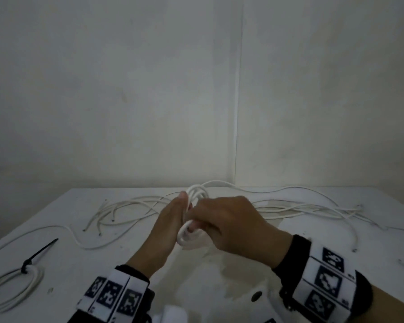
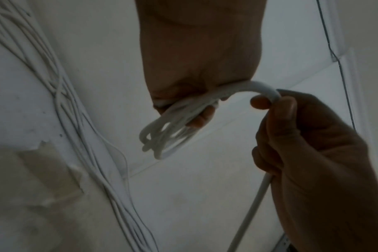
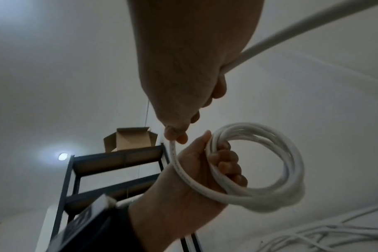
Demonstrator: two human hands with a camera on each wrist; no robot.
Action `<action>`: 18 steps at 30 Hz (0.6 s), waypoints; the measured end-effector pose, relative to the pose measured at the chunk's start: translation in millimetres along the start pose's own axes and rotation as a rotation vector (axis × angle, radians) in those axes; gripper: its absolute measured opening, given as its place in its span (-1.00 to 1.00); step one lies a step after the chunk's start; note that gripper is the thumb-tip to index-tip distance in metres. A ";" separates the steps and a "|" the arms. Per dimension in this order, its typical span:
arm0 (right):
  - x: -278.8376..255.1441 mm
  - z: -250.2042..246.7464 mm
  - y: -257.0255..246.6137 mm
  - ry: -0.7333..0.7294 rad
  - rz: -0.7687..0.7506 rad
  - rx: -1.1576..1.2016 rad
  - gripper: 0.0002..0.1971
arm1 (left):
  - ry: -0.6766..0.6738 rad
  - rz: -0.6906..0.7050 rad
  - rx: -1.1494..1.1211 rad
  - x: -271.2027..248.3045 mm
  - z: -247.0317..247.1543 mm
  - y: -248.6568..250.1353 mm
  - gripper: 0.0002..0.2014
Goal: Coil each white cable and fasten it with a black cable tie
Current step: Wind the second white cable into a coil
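Over the middle of the table, my left hand grips a coil of white cable made of several loops. My right hand sits just right of it, pinching the free strand and curling round it. In the left wrist view the coil hangs from my left hand, and the strand arches into my right hand. The right wrist view has my right hand pinching the strand beside my left hand, whose fingers pass through the coil. A tied coil with a black cable tie lies at the front left.
Several loose white cables sprawl across the back of the white table, with more cables to the right. A wall rises close behind. The right wrist view shows a dark shelf with a cardboard box on top.
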State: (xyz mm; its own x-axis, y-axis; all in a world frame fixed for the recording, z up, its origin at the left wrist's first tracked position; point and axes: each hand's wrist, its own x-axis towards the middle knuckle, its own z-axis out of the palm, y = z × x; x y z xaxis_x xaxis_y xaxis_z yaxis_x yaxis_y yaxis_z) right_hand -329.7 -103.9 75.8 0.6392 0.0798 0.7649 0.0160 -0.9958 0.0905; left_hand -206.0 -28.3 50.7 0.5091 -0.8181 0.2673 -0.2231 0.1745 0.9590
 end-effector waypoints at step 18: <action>-20.7 -0.3 26.7 0.168 0.450 0.210 -0.67 | -0.185 -0.218 -0.452 -15.8 26.0 19.3 -0.52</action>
State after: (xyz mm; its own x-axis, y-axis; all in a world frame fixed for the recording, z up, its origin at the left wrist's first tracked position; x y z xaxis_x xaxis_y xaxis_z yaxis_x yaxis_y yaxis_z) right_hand -342.8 -132.0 62.6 0.4867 -0.3691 0.7918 -0.0669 -0.9194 -0.3875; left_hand -240.0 -26.3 62.6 0.3397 -0.9375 0.0755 0.2729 0.1751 0.9460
